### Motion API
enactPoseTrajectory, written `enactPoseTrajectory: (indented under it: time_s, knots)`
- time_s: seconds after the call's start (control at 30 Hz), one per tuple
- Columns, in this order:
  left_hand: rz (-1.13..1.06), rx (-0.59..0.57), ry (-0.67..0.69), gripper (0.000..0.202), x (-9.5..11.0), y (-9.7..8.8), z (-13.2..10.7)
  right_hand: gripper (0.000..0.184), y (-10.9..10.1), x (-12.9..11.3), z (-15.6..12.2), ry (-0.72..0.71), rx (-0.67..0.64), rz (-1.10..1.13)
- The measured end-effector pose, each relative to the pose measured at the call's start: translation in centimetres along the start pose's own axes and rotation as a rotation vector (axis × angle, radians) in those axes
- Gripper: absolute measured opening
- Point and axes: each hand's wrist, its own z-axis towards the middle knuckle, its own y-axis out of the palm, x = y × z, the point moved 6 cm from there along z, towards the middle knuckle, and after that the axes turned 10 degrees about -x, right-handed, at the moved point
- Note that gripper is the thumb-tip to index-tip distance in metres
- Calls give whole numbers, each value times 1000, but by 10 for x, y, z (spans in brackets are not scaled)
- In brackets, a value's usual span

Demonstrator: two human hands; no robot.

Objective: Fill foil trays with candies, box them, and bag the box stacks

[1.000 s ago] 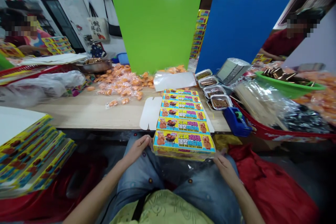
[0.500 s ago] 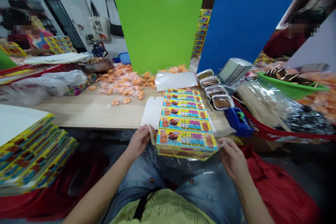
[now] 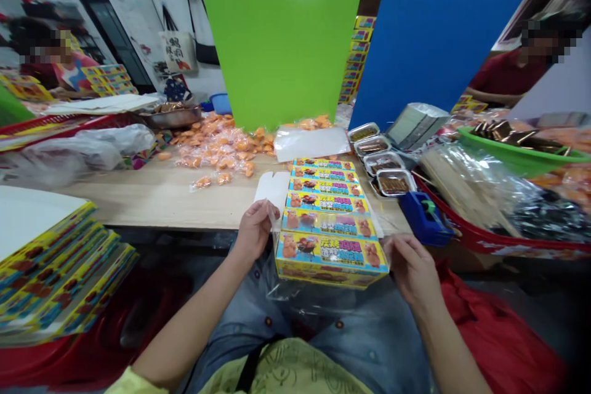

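A row of several yellow-and-blue printed boxes (image 3: 331, 252) runs from the table edge toward the green board. Clear plastic bag film (image 3: 295, 292) surrounds the near end of the row and hangs loosely below it. At the left side of the boxes, my left hand (image 3: 255, 228) pinches the bag's edge between thumb and fingers. My right hand (image 3: 410, 268) is closed on the film at the right near corner; its fingertips are partly hidden. White card (image 3: 272, 188) lies beside the row on the left.
Orange wrapped pieces (image 3: 221, 148) are heaped behind on the table. To the right stand foil trays (image 3: 394, 183), a blue tape dispenser (image 3: 425, 217) and a red basket (image 3: 484, 231). Stacked flat cartons (image 3: 60, 271) sit at the left. Co-workers are at both far sides.
My left hand has moved up and right along the boxes, pulling the film edge farther over them. A brown flap seen by that hand no longer shows. My right hand stays near the same corner.
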Motion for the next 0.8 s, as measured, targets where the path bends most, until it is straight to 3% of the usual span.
enactPoseTrajectory:
  time_s: [0.1, 0.2, 0.33, 0.5, 0.67, 0.8]
  knots:
    - [-3, 30, -57, 25, -3, 3, 9, 21, 4, -3, 10, -22, 56, 22]
    - [-9, 49, -93, 24, -6, 2, 18, 23, 13, -6, 19, 14, 31, 11]
    - [-22, 88, -112, 25, -14, -13, 28, 25, 23, -8, 30, 63, -9, -75]
    - [-32, 143, -75, 30, -17, -32, 38, 21, 16, 3, 42, 23, 50, 7]
    - [8, 129, -66, 34, -16, -29, 56, 29, 8, 19, 48, 11, 129, 133]
    - [77, 154, -51, 34, -20, -35, 71, 31, 2, 21, 42, 44, 170, 84]
